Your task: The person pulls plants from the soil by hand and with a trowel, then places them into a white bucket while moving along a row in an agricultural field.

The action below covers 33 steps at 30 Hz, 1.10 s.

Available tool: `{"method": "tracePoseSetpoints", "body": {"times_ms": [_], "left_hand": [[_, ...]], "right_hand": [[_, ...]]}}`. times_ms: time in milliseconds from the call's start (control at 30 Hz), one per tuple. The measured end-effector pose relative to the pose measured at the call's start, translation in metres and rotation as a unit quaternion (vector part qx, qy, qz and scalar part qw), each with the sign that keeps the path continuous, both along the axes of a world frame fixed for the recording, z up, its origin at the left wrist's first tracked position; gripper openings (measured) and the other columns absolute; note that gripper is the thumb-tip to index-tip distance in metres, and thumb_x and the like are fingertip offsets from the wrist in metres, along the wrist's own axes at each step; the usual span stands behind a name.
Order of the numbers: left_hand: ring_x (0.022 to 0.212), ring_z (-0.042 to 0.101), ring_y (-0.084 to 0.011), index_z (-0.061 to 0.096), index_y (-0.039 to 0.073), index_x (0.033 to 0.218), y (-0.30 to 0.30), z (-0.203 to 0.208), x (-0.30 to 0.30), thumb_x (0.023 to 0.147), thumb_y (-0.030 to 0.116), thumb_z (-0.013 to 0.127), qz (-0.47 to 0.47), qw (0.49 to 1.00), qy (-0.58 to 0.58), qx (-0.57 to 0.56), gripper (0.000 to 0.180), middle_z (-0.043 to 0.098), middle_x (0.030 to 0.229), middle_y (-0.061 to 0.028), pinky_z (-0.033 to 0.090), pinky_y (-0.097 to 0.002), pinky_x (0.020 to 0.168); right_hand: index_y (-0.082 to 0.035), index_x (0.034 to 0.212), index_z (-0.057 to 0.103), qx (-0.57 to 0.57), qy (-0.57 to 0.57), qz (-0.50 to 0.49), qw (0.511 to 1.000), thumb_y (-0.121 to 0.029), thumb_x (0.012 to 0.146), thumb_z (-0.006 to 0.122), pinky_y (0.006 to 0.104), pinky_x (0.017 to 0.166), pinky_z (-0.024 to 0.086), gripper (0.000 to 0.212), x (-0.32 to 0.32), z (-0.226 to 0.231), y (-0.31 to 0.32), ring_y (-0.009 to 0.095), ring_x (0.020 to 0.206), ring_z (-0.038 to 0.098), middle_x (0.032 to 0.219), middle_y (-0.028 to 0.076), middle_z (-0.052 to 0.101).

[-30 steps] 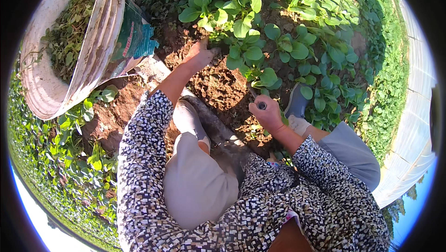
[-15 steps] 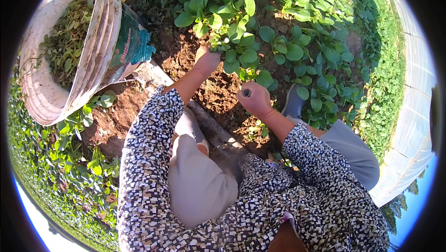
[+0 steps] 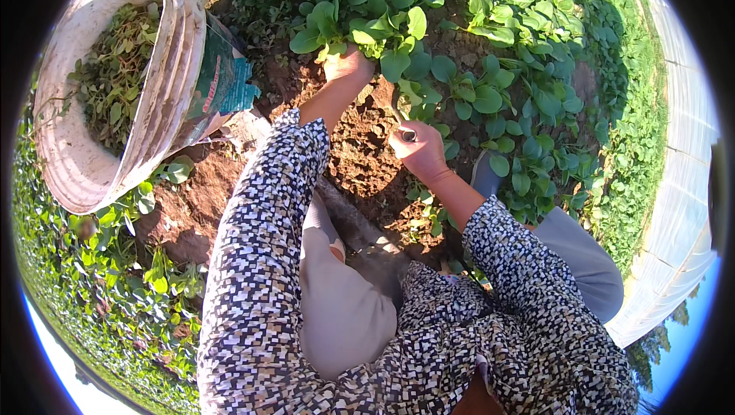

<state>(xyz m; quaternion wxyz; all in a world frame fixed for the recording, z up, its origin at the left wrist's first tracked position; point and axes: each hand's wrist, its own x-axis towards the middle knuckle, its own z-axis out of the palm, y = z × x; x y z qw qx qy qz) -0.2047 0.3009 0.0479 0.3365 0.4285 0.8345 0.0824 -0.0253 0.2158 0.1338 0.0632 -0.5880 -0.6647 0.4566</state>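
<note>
My left hand (image 3: 348, 69) reaches into the near edge of the leafy greens (image 3: 398, 59), low over the soil. Leaves cover its fingertips, so whether they hold anything is hidden. Closed in a fist, my right hand (image 3: 423, 153) grips a small hand tool (image 3: 409, 136) with a hollow, round handle end. A thin part of the tool points away from the fist toward the plants; its working end is not plain to see. Between and below the hands lies crumbly brown soil (image 3: 360, 151).
A dirty white bucket (image 3: 180, 55) lies tipped at the left, with pulled green plants (image 3: 119, 70) inside. My shoes (image 3: 486, 175) stand on either side of the dug soil. More leafy crops spread left and right, and pale plastic sheeting (image 3: 681, 185) runs along the far right.
My left hand has moved slightly up and right, deeper under the leaves. The small light-green plant beside it is out of sight. My right hand has barely shifted, and the tool's thin part now shows.
</note>
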Motion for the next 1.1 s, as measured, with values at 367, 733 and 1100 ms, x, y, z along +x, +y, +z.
{"method": "tracePoseSetpoints", "body": {"times_ms": [367,733,1100], "left_hand": [[0.096,0.063,-0.0282,0.064,0.008,0.109,-0.031,-0.065,-0.036,0.086,0.012,0.054,-0.187,0.974,0.052,0.115,0.026,0.068,0.105,-0.0135,0.051,-0.0372,0.083],[0.086,0.063,-0.0158,0.062,0.005,0.116,-0.171,-0.005,-0.058,0.091,0.017,0.065,-0.093,0.957,-0.220,-0.166,0.028,0.070,0.099,-0.0099,0.051,-0.0305,0.077],[0.101,0.065,-0.0333,0.058,0.014,0.123,-0.119,-0.002,-0.044,0.085,0.020,0.068,-0.186,0.981,-0.019,0.045,0.039,0.065,0.111,-0.0146,0.052,-0.0423,0.083]], "right_hand": [[-0.010,0.086,0.070,0.104,-0.146,0.199,0.963,-0.033,0.079,0.062,0.0425,0.074,0.051,0.026,-0.023,0.000,0.033,0.032,0.086,0.064,0.086,0.011,0.066],[0.000,0.071,0.055,-0.023,0.088,-0.009,0.996,-0.015,0.079,0.072,0.0306,0.058,0.041,0.024,0.054,0.016,-0.045,0.014,0.060,0.044,0.066,0.005,0.049],[-0.002,0.067,0.054,0.031,0.074,0.107,0.991,-0.014,0.076,0.071,0.0355,0.058,0.043,0.023,0.053,0.026,-0.062,0.027,0.060,0.053,0.069,0.011,0.052]]}}
